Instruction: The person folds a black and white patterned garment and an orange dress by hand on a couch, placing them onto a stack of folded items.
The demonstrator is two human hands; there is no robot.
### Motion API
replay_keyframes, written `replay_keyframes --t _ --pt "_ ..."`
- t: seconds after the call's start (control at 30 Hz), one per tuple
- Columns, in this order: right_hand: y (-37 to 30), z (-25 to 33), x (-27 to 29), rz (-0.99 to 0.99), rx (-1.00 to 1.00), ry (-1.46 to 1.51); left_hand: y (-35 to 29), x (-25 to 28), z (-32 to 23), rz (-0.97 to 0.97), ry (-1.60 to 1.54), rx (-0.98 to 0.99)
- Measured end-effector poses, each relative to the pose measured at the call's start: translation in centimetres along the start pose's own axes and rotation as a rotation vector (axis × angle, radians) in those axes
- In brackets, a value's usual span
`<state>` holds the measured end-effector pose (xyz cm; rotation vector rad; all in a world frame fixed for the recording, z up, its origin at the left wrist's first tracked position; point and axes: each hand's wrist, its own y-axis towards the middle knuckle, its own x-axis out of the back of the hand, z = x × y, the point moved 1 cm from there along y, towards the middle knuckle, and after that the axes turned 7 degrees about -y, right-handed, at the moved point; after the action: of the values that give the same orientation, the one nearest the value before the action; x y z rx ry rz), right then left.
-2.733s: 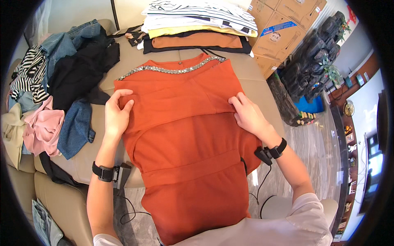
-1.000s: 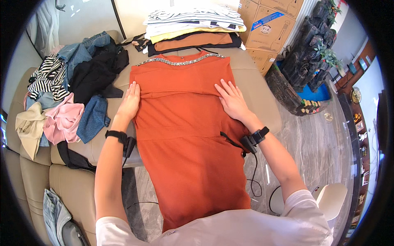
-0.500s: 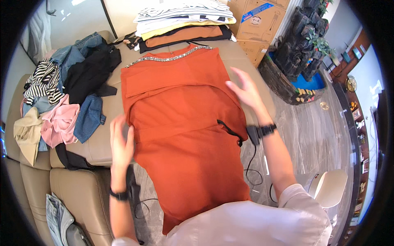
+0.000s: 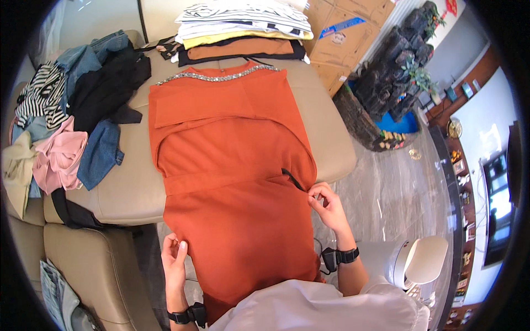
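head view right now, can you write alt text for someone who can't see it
An orange-red garment with silvery neckline trim lies spread partly on a beige couch, a person's left hand and right hand at its side edges. Rumpled clothes lie to the left; a folded stack sits at the far side.

Brown cardboard boxes (image 4: 349, 34) stand near a dark rockery (image 4: 393, 67) — leafy, blue-pooled.

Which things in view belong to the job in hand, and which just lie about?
Belonging, it seems:
orange-red dress, left hand and right hand at its edges
black strap, near the right hand
perhaps the folded stack and clothes heap, both untouched

Apparently just lying about:
cardboard boxes
dark rock ornament
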<state>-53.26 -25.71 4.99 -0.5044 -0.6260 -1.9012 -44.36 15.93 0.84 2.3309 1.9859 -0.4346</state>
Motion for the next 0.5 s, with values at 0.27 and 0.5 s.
replay_keyframes --t 0.27,0.5 --pt "1.0 -0.9 0.6 0.102 -0.069 0.229 -0.4 -1.0 0.7 -0.113 -0.133 0.020" --pt "3.1 2.9 1.0 0.085 0.131 0.092 -4.0 8.0 9.1 0.201 0.903 0.661"
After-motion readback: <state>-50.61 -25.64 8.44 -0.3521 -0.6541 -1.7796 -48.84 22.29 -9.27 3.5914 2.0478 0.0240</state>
